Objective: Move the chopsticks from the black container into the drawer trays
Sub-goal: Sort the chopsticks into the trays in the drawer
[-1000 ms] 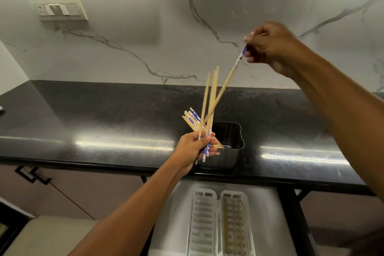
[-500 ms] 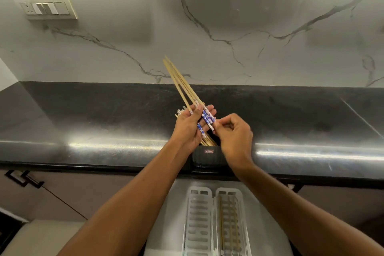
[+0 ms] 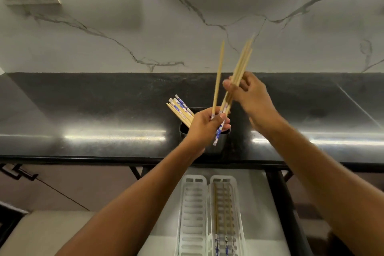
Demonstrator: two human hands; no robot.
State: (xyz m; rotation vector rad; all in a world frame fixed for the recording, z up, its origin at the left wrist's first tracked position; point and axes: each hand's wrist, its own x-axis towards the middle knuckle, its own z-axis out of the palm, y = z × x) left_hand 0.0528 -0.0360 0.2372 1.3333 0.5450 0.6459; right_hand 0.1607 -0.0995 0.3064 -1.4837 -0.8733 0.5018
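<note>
A white marble-veined wall rises behind a glossy black surface [image 3: 93,122], and below its front edge an open drawer holds two white slotted trays [image 3: 194,214] side by side; the right-hand one already has a few chopsticks lying lengthwise in it, the left-hand one looks bare. The black container [image 3: 223,141] stands near the front edge, mostly hidden behind the left hand [image 3: 204,125]. That hand is curled round a mixed bundle of chopsticks [image 3: 180,110], some with their blue-patterned ends fanning up and left, others pointing tips-up. The right hand [image 3: 247,94] pinches several of the upright sticks partway along their shafts, fingers closed on them. The step in hand looks like sorting: getting the sticks facing one way. Next, the bundle probably needs evening up, then lowering into a tray, laid lengthwise along the slots.
</note>
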